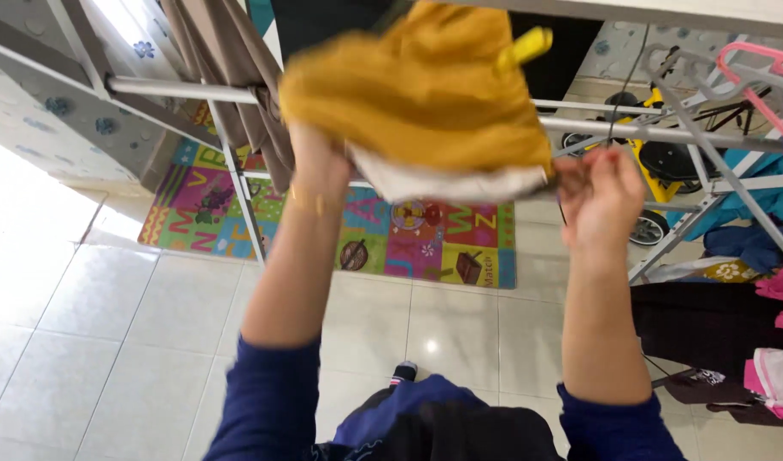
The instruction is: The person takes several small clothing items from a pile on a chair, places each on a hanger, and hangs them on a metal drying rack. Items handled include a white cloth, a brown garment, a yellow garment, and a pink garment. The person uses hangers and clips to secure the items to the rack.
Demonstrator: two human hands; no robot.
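A: Which structures frame the scene?

B: A white drying rack (460,109) spans the view, its horizontal rails running just behind the fingers. A brown cloth (238,68) already hangs over a rail, up and to the left of the left hand. Below the hands lie a pale tiled floor (110,324) and a coloured alphabet mat (409,243).

A: Where is the garment being handled?

B: The mustard-yellow garment (417,85), with a pale lining at its lower edge, is held up between both hands in front of the rack's rail, above the fingers. It is blurred, so its exact kind cannot be told.

A: State of each hand?

B: The left hand (319,162) is closed on the garment's lower left edge. The right hand (601,192) pinches the lower right edge with its fingers (590,164).

A: Progress?

B: Judged from this view, the garment is raised but not visibly draped on a rail. A yellow peg (521,47) shows at its upper right, above the right fingers; pink hangers (763,77) sit farther right.
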